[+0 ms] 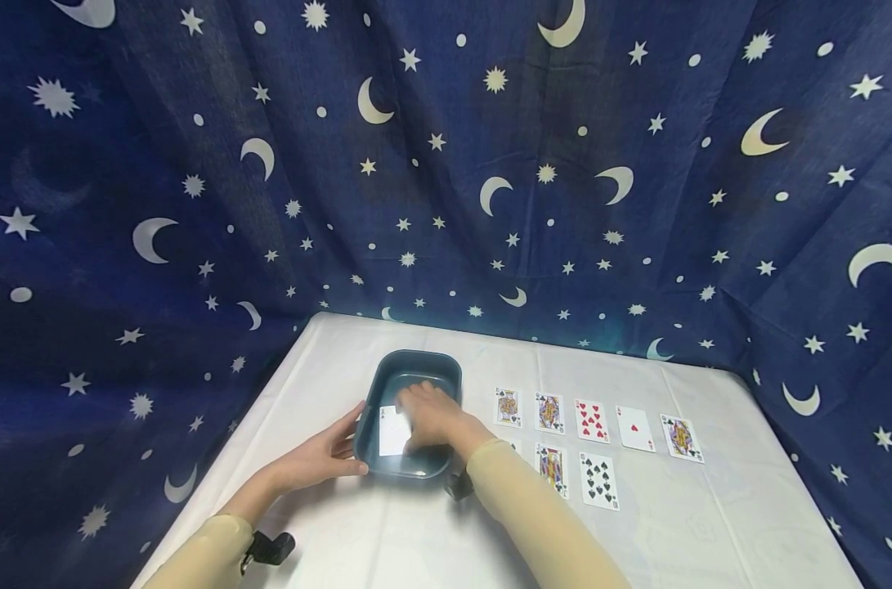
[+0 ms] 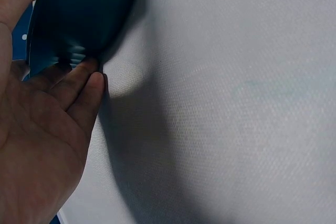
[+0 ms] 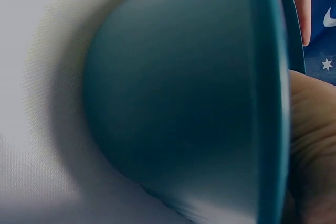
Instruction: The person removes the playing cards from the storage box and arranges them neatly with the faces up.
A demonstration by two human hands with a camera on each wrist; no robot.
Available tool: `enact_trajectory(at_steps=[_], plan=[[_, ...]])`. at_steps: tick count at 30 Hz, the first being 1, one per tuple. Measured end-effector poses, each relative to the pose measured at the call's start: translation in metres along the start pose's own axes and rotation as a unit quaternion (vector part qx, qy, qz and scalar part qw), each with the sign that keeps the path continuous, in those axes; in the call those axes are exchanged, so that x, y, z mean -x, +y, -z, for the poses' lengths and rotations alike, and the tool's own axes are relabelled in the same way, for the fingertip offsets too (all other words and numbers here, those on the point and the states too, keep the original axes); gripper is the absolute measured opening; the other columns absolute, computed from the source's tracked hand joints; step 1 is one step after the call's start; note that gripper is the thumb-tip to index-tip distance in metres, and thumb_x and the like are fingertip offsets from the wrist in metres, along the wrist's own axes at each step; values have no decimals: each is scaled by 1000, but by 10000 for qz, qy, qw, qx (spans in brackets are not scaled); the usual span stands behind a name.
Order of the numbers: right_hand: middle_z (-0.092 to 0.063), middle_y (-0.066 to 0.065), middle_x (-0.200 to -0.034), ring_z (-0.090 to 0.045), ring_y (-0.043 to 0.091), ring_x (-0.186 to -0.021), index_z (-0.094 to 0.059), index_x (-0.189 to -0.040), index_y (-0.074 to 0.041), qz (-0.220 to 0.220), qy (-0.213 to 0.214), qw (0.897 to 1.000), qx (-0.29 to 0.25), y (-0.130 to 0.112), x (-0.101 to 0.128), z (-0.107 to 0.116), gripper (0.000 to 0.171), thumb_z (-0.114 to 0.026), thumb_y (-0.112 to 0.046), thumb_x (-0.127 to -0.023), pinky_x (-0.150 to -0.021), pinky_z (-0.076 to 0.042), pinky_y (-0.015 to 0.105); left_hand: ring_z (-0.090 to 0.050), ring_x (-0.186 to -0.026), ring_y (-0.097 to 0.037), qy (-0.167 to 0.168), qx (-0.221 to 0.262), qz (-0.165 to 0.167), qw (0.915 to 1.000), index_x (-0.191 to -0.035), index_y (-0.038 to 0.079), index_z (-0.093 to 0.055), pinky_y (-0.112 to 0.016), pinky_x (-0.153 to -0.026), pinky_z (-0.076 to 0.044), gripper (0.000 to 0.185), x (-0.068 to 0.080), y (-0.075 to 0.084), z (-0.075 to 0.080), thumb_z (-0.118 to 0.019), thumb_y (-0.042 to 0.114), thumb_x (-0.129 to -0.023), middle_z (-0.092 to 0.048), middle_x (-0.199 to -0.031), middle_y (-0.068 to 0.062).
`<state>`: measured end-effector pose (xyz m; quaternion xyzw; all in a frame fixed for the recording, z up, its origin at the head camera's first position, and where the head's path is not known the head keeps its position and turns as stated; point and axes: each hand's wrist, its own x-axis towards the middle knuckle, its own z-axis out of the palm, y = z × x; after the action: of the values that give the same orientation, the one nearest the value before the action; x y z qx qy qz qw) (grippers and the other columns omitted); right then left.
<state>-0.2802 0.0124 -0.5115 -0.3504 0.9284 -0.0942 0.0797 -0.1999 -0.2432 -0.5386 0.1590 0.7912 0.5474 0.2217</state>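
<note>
Even overhead light, white table (image 1: 681,523) brightly lit, dark backdrop (image 1: 195,204) bowed at head-view edges by wide lens, teal tray (image 3: 178,103) blurred and out of focus in right wrist view, soft shadow cast beside it in left wrist view.

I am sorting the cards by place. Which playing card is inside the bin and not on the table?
The card lying in the blue bin, under the right hand. All other cards, such as the red ace, lie face up on the white table.

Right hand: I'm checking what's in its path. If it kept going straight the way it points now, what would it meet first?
The right hand reaches into the teal tray, over a card. It points toward the tray's far wall, so probably that wall comes first, though depth is unclear.
</note>
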Motion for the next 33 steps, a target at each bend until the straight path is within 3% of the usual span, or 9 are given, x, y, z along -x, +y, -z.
enact_trajectory(at_steps=[18,23,29,33], plan=[[-59,-4,-123,-48,13,-108,-61,-130,-20,7,-254,9993,278,-2,0,-5,79,-90,-53,-64,-108,-45,35,-36,-146,-40,75,-88,49,9999,-166,26,-5,-43,-116,-40,106,0,-2,0,-80,23,-92,-18,-166,-25],[-60,-4,-121,-47,13,-106,-61,-133,-17,134,-69,9997,202,3,1,-1,82,-88,-54,-65,-105,-46,35,-36,-146,-40,32,-91,-11,10000,-166,27,-5,-43,-116,-40,106,-1,-3,1,-80,25,-91,-18,-166,-25],[-56,2,-138,-46,19,-122,-57,-143,-15,124,137,9997,148,14,10,13,91,-87,-55,-67,-117,-38,41,-35,-147,-40,8,-101,-49,9999,-167,26,-5,-44,-117,-39,106,-2,-3,1,-80,25,-91,-18,-167,-25],[-53,3,-141,-43,20,-127,-55,-146,-16,40,271,9996,-65,23,20,25,91,-87,-51,-69,-117,-38,38,-36,-146,-40,73,-136,-17,9999,-167,24,-6,-44,-117,-39,107,-2,-4,0,-81,25,-90,-18,-166,-25]])
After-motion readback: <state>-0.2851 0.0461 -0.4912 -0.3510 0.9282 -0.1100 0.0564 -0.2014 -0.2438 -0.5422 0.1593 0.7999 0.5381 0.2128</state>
